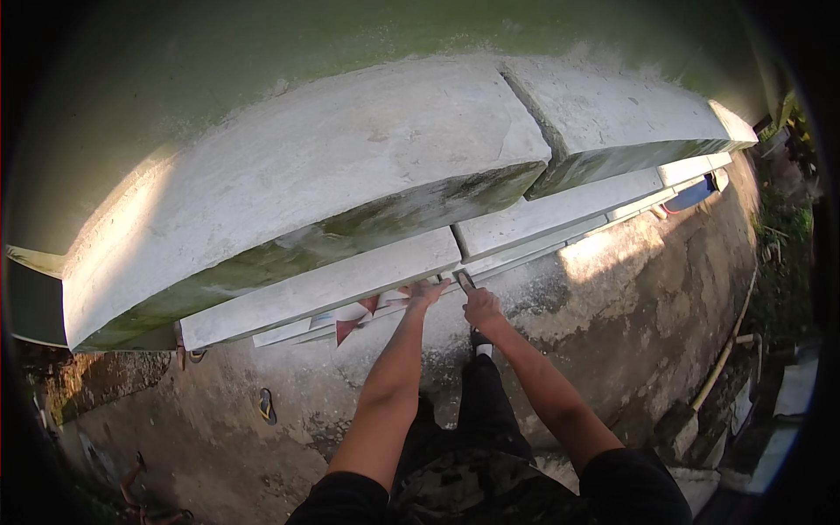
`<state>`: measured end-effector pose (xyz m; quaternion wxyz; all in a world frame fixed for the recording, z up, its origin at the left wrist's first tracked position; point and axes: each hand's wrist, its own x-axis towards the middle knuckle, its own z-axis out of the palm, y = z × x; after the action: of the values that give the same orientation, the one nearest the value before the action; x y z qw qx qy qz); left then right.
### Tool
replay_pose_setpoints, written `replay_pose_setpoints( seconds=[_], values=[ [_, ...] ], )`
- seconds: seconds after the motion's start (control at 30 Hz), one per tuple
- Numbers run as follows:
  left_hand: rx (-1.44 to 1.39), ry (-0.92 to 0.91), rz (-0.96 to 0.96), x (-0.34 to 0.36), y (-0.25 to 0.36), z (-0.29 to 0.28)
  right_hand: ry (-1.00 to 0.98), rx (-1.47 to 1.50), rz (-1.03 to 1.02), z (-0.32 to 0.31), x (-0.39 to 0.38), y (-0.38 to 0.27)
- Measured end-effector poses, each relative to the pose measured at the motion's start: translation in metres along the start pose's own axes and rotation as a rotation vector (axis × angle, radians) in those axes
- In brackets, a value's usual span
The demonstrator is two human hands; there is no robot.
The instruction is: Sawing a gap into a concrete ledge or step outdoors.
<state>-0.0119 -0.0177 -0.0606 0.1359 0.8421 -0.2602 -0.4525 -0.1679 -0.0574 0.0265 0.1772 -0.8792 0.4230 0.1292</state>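
Observation:
My left hand (425,292) rests at the edge of a long white slab (332,284), fingers apart and partly hidden. Beside it, my right hand (481,308) grips a narrow flat tool (465,282), held against the lowest white strip (507,255) near a small gap; its working end is hard to make out. Above, two thick whitish concrete slabs (324,149) with mossy front faces are separated by a crack. Torn paper sheets (354,317), white and reddish, lie or hang beside my left hand along the lower edge.
A green wall (394,31) rises behind the slabs. The stained concrete floor (612,332) holds a loose flip-flop (267,405) at left and a blue object (689,194) at far right. A bamboo pole (724,354), rubble and plants line the right side. Reddish shapes at lower left are unclear.

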Motion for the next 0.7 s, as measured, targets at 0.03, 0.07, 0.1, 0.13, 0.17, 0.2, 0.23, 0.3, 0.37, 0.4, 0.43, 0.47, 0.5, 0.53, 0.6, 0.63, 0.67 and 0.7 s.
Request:
replay_pose_setpoints(
  seconds=[0.03,0.07,0.1,0.13,0.17,0.2,0.23,0.3,0.37,0.4,0.43,0.47,0.5,0.53,0.6,0.63,0.67,0.7],
  values=[
    [0.011,-0.008,0.013,-0.003,0.005,0.001,0.038,0.046,-0.042,0.003,0.003,0.005],
    [-0.017,0.004,-0.001,-0.006,0.009,0.002,0.044,0.049,-0.028,0.008,0.003,0.01],
    [-0.047,0.019,-0.023,-0.008,0.009,0.001,0.073,0.041,-0.033,0.01,0.001,0.008],
    [-0.042,0.018,-0.02,-0.01,0.008,-0.001,0.103,0.032,-0.038,0.011,-0.001,0.007],
    [-0.042,-0.002,-0.037,-0.011,0.008,-0.002,0.105,0.035,-0.034,0.013,-0.003,0.006],
    [-0.043,-0.018,-0.053,-0.01,0.008,-0.004,0.06,0.054,0.003,0.006,-0.007,0.001],
    [-0.042,-0.017,-0.051,-0.011,0.007,-0.003,0.014,0.072,0.04,0.002,-0.009,-0.004],
    [-0.131,0.016,0.04,-0.013,0.009,0.002,0.044,0.022,0.078,0.009,-0.007,-0.002],
    [-0.036,0.005,-0.008,0.007,-0.014,0.0,0.068,-0.02,0.063,0.01,-0.004,-0.02],
    [-0.03,0.014,-0.018,0.009,-0.01,0.003,0.097,-0.008,0.081,0.011,0.0,-0.018],
    [-0.025,0.024,-0.029,0.01,-0.008,0.005,0.126,0.005,0.097,0.012,0.003,-0.017],
    [-0.025,0.028,-0.03,0.01,-0.008,0.007,0.128,0.006,0.093,0.014,0.007,-0.019],
    [-0.011,0.015,-0.025,0.008,-0.008,0.009,0.124,-0.013,0.126,0.017,0.01,-0.021],
    [0.003,0.003,-0.021,0.006,-0.006,0.009,0.12,-0.032,0.159,0.019,0.012,-0.021],
    [0.013,-0.004,-0.056,0.006,-0.007,0.008,0.064,-0.053,0.135,0.014,0.004,-0.019],
    [0.025,-0.016,-0.077,0.007,-0.006,0.006,0.016,-0.078,0.124,0.006,0.0,-0.02],
    [0.021,-0.009,-0.086,0.005,-0.009,0.004,0.013,-0.077,0.111,0.001,-0.001,-0.022],
    [-0.004,0.01,-0.069,0.001,-0.008,0.006,-0.022,-0.101,0.113,-0.004,-0.002,-0.019]
  ],
)
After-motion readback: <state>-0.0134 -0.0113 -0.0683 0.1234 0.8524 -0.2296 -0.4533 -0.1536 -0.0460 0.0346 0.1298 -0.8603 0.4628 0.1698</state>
